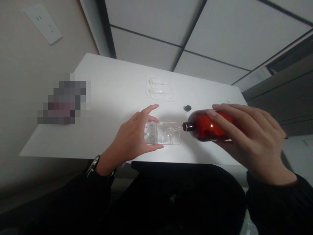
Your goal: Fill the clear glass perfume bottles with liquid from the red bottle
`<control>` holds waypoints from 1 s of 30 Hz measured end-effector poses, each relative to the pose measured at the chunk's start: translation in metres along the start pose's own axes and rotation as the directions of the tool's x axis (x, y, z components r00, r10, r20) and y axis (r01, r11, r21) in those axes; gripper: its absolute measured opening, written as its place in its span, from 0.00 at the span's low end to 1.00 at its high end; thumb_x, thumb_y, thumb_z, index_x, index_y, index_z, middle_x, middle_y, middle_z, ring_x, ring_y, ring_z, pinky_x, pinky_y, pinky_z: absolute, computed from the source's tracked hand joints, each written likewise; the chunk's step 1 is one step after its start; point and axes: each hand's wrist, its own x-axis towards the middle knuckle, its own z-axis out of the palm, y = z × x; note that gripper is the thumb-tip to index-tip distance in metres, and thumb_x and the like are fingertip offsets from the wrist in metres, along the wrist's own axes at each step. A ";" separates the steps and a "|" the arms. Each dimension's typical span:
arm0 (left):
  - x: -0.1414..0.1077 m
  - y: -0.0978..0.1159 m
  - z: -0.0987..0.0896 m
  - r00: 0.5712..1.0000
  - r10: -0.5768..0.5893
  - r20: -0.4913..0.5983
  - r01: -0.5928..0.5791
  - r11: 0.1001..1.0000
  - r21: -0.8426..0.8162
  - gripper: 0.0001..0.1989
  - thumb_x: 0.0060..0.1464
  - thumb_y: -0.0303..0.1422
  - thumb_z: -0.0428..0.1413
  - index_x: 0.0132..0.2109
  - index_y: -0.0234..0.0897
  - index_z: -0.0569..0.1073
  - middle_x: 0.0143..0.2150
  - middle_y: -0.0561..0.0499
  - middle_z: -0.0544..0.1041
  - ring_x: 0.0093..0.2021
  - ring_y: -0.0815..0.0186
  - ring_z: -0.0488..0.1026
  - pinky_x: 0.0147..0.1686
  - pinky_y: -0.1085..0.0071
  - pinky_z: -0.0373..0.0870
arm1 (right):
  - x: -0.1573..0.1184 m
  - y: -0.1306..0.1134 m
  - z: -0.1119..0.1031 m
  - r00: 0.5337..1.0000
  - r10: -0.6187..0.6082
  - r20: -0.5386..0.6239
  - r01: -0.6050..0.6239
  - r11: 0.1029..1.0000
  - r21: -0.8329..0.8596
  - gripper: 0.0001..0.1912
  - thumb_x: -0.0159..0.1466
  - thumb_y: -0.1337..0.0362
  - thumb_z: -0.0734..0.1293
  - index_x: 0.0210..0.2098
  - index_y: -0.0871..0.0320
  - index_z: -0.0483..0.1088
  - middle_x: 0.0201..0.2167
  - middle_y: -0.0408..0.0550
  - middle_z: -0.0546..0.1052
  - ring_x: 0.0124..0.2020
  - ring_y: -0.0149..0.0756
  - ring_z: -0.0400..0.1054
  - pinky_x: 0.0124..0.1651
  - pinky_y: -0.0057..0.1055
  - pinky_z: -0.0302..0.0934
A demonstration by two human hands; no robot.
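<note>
My right hand [249,133] is wrapped round an amber bottle [207,125], which is tipped over so its uncapped mouth faces left. Clear liquid [176,128] runs from the mouth into a clear plastic container [168,141] with two hollows. My left hand [134,133] grips that container's left part, thumb along the near edge and fingers along the far edge. The fingertips reach past the container, and the palm hides its left end. A small black cap [187,108] lies on the table just behind the bottle's neck.
Beyond the container, a clear packet [160,88] with capped needle-like pieces lies on the white table [110,88]. A pixelated object [65,101] is at the table's left edge. Grey panels [146,19] rise behind, and a wall outlet [44,24] is at upper left.
</note>
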 end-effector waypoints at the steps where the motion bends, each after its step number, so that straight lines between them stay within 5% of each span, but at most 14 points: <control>1: 0.000 0.000 0.000 1.000 -0.002 -0.001 0.002 1.000 0.000 0.56 0.44 0.38 0.75 0.72 0.43 0.52 0.57 0.46 0.81 0.61 0.50 0.76 0.57 0.54 0.75 | 0.000 0.001 -0.001 1.000 0.013 0.021 -0.013 1.000 0.008 0.45 0.70 0.66 0.70 0.78 0.41 0.45 0.63 0.54 0.78 0.59 0.56 0.76 0.54 0.51 0.71; 16: 0.002 0.003 -0.001 1.000 -0.014 0.017 0.014 1.000 0.001 0.55 0.44 0.38 0.75 0.72 0.43 0.52 0.58 0.45 0.81 0.62 0.49 0.75 0.57 0.53 0.75 | 0.001 0.005 -0.005 1.000 0.022 0.010 -0.022 0.999 0.034 0.41 0.71 0.64 0.70 0.76 0.37 0.51 0.64 0.50 0.77 0.59 0.57 0.76 0.55 0.52 0.72; 30: 0.001 0.000 0.001 1.000 -0.002 0.006 0.002 1.000 -0.009 0.56 0.44 0.39 0.75 0.72 0.44 0.52 0.59 0.45 0.80 0.63 0.49 0.74 0.58 0.53 0.75 | 0.008 0.005 -0.005 0.990 -0.091 -0.110 0.083 0.994 -0.078 0.41 0.67 0.67 0.75 0.75 0.52 0.57 0.58 0.59 0.81 0.54 0.55 0.79 0.51 0.48 0.74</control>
